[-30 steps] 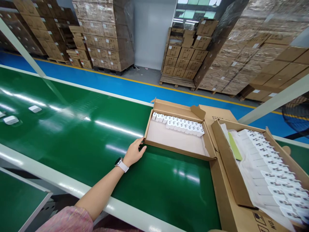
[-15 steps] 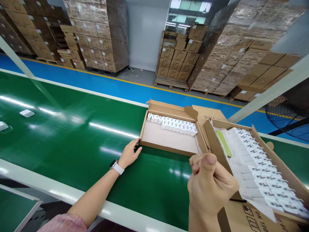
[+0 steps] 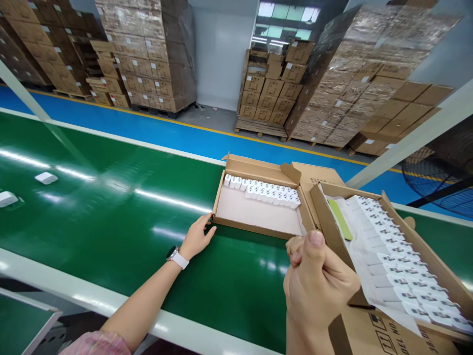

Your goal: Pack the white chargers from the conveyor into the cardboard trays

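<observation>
An open shallow cardboard box (image 3: 254, 229) lies on the green surface, with two rows of small white plastic pieces (image 3: 273, 193) along its far side. My left hand (image 3: 197, 236), a watch on its wrist, reaches to the box's near left corner. Its fingers are stretched out, their tips at the cardboard. Closed in a fist with the thumb on top, my right hand (image 3: 316, 276) is in front of the box's near right corner. Whatever its curled fingers may hold is hidden. Beside it, a second open carton (image 3: 334, 236) holds rows of white pieces with metal parts (image 3: 406, 266).
The second carton rests on printed cardboard boxes (image 3: 369, 330). Two loose white pieces (image 3: 46, 178) lie far left on the green belt (image 3: 111, 236). White posts (image 3: 410, 133) rise at both sides. A fan (image 3: 436, 182) and wrapped carton stacks (image 3: 148, 54) stand beyond the belt.
The loose white pieces at far left have shifted slightly right and nearer. Both hands keep nearly the same pose; the view has moved a little.
</observation>
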{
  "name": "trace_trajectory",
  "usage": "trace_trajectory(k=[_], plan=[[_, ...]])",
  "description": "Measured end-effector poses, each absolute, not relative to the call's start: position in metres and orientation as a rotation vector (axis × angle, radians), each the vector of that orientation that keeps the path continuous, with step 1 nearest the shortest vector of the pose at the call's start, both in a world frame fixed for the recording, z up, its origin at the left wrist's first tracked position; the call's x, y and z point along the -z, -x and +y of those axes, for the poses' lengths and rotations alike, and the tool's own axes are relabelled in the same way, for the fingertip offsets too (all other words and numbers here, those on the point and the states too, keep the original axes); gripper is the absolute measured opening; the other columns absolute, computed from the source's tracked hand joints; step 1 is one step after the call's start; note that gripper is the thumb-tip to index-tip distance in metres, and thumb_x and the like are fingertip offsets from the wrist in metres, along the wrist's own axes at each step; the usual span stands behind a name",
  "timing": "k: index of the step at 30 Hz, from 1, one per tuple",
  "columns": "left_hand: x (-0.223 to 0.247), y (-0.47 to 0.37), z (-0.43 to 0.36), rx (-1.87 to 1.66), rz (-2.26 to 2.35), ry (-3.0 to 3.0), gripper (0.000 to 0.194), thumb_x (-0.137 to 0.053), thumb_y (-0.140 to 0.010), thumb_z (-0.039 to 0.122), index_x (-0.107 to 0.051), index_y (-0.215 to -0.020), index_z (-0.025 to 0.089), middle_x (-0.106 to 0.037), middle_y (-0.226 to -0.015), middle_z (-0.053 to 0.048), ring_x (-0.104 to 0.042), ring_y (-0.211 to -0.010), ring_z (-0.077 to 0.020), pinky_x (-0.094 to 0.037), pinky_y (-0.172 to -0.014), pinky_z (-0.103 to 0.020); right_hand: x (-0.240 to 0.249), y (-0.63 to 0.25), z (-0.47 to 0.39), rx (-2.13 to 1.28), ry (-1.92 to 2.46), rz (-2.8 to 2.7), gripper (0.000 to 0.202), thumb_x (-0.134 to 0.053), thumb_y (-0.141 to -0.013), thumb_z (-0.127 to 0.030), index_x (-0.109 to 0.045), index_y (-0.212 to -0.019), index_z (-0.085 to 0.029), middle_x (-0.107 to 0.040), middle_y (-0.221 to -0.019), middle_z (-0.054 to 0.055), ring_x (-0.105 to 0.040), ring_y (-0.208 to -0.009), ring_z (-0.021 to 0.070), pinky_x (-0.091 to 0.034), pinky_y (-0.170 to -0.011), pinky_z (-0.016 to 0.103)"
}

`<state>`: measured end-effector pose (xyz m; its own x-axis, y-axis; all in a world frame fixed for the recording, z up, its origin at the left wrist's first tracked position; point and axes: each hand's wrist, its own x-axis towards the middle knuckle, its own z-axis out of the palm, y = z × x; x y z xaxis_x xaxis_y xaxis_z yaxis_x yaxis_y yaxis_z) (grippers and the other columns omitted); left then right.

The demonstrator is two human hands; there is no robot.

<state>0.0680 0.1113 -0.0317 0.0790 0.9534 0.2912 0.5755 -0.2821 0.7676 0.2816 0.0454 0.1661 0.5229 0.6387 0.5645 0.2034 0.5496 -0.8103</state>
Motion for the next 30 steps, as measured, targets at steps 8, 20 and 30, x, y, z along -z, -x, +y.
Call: trace_trajectory(k=[8,20,30], plan=[[0.033,-0.068,0.112,-1.094,1.511,-1.909,0.050,-0.055,-0.099,0.032,-0.052,-0.148,0.021,-0.070,-0.119,-0.011,-0.073,-0.101,-0.0248,-0.065,-0.086,-0.040,-0.167,-0.280,0.045,-0.327,0.997,-1.009,0.055,-0.072,-0.094,-0.038,-0.051,-0.047,-0.020,-0.037,-0.044,-0.005,-0.038,-0.042,0.0083,-0.039,-0.047,0.028],[0.031,-0.068,0.112,-1.095,1.500,-1.898,0.048,-0.053,-0.100,0.034,-0.054,-0.146,0.020,-0.069,-0.122,-0.013,-0.073,-0.102,-0.0253,-0.065,-0.087,-0.041,-0.168,-0.281,0.044,-0.289,0.923,-1.109,0.044,-0.066,-0.097,-0.024,-0.054,-0.054,-0.019,-0.042,-0.048,-0.005,-0.042,-0.043,0.0083,-0.040,-0.046,0.026],[0.035,-0.069,0.113,-1.103,1.503,-1.901,0.049,-0.055,-0.099,0.034,-0.054,-0.146,0.020,-0.070,-0.123,-0.013,-0.073,-0.101,-0.0251,-0.064,-0.089,-0.042,-0.210,-0.312,-0.002,-0.006,0.861,-1.641,0.033,-0.056,-0.103,-0.041,-0.070,-0.076,-0.027,-0.070,-0.081,0.006,-0.068,-0.069,0.0218,-0.056,-0.054,0.034]])
